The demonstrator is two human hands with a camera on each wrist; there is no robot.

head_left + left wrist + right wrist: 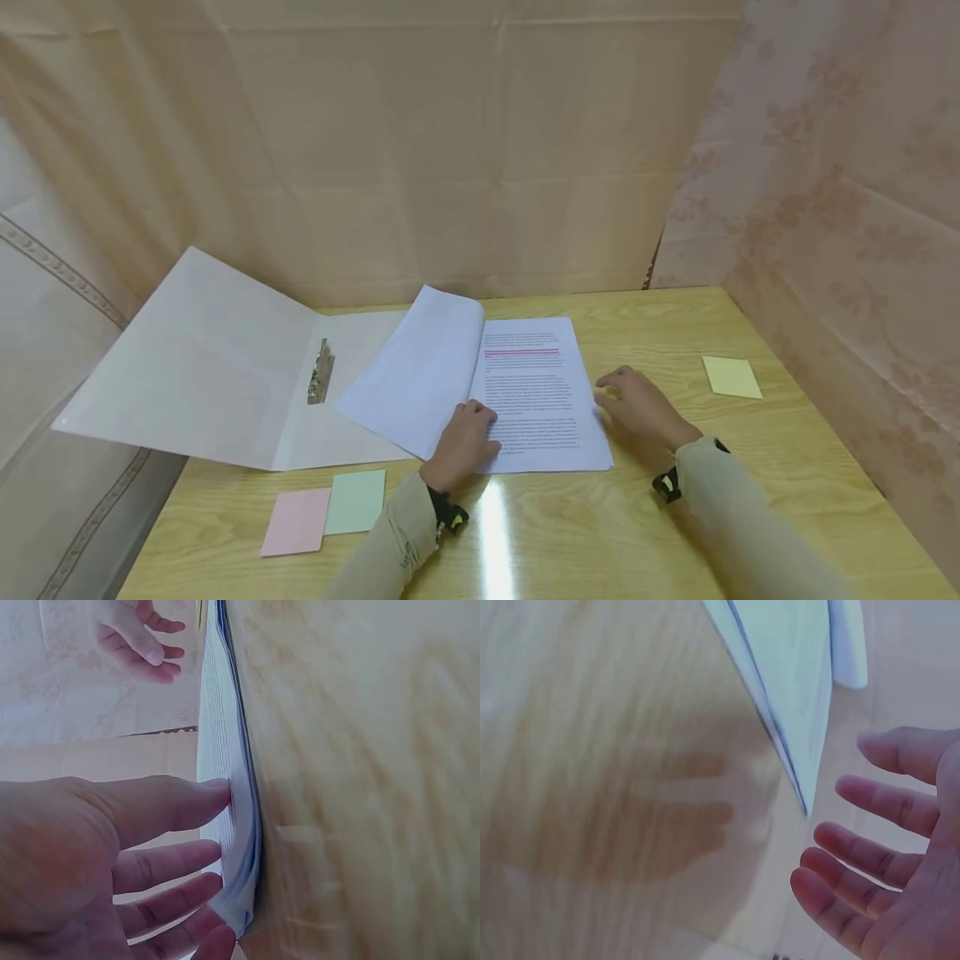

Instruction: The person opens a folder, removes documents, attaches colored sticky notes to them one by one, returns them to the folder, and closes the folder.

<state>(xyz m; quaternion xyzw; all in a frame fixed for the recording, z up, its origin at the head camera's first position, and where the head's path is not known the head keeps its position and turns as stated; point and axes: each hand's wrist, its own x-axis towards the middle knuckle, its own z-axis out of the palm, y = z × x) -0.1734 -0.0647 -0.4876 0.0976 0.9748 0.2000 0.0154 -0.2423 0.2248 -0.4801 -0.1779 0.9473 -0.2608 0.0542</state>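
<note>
A stack of printed sheets point(528, 400) with a pink-highlighted line lies on the table. Its turned-over pages point(420, 375) curve to the left and overlap an open white folder point(187, 358) with a metal clip point(320, 375). My left hand point(463, 442) rests at the fold near the lower edge. In the left wrist view its thumb point(172, 802) touches the printed page, fingers loosely extended. Just off the stack's right edge is my right hand point(641, 408). The right wrist view shows its fingers point(855, 862) spread and relaxed beside the sheets' corner point(799, 765), holding nothing.
A pink sticky-note pad point(296, 522) and a green one point(356, 502) sit side by side at the front left. A yellow pad point(732, 377) lies at the right. Curtains point(480, 150) hang behind the wooden table point(600, 533).
</note>
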